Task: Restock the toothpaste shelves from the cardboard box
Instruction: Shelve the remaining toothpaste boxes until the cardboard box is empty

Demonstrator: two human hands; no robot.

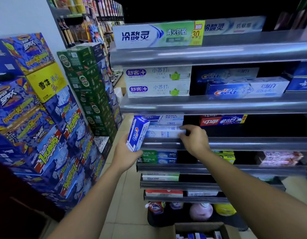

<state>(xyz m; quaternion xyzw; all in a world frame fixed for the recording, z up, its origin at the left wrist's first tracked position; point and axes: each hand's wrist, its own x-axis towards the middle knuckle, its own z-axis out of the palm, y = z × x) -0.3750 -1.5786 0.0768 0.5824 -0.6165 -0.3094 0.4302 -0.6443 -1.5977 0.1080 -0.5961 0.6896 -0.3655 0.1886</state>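
Observation:
My left hand [126, 155] grips a blue and white Crest toothpaste box [137, 132], held nearly upright just left of the third shelf [235, 144]. My right hand [192, 139] holds the right end of a pale Crest box [162, 132] lying flat at that shelf's left front, on the stack of similar boxes. The open cardboard box [201, 231] sits on the floor at the bottom edge, with several blue toothpaste boxes inside.
Shelves above carry white boxes [158, 81] and Crest boxes [244, 87]; red boxes [221, 120] sit to the right of my hand. Green Darlie boxes [158, 156] lie one shelf down. Stacked drink cartons [45, 118] wall the left side. Tiled floor runs between.

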